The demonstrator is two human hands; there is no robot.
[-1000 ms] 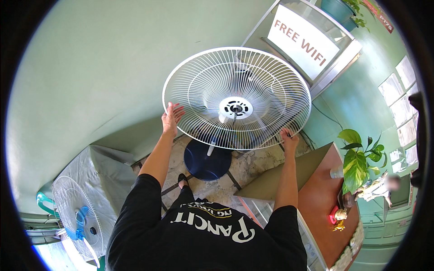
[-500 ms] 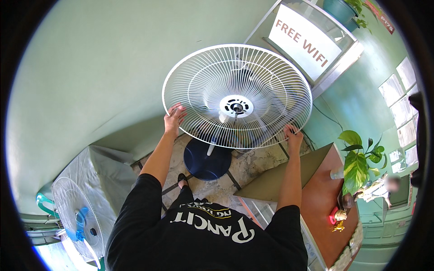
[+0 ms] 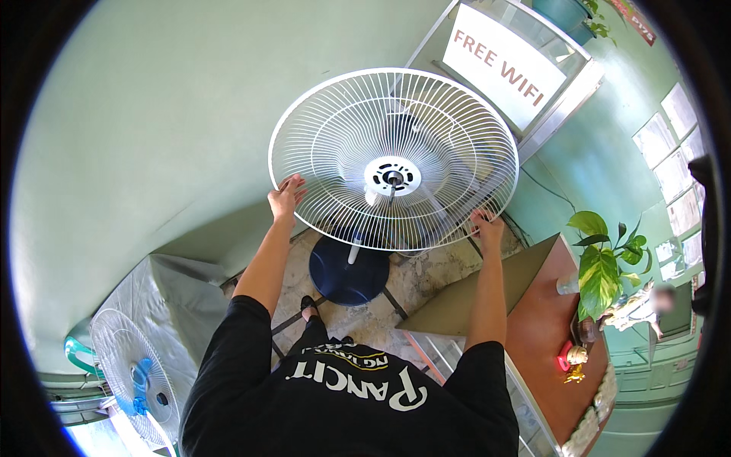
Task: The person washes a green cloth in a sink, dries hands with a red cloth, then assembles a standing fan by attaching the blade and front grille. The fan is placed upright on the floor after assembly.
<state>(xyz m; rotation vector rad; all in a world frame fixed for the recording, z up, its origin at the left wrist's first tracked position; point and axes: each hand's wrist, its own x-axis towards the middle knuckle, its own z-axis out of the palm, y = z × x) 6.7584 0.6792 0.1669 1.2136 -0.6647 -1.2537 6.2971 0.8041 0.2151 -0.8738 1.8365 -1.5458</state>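
Observation:
A large round fan grille [image 3: 381,174] of white wire is in front of me, tilted, with a metal shaft showing at its central hub. My left hand [image 3: 286,198] grips its rim on the left, fingers curled over the wires. On the lower right of the rim my right hand [image 3: 487,227] is closed, partly behind the wires. Below the grille, the fan's round dark blue base [image 3: 349,276] stands on the floor with a short white pole piece showing. The wires partly hide what is behind the grille.
A brown-topped counter [image 3: 544,327] with a potted leafy plant [image 3: 601,270] and a small figurine [image 3: 576,356] stands at right. Another fan [image 3: 137,373] is beside a grey-covered block [image 3: 186,297] at left. Behind is a glass-sided case [image 3: 567,95]. A person [image 3: 636,308] is far right.
The grille and both my hands have shifted slightly left and up in the view. Both hands keep their hold on the rim.

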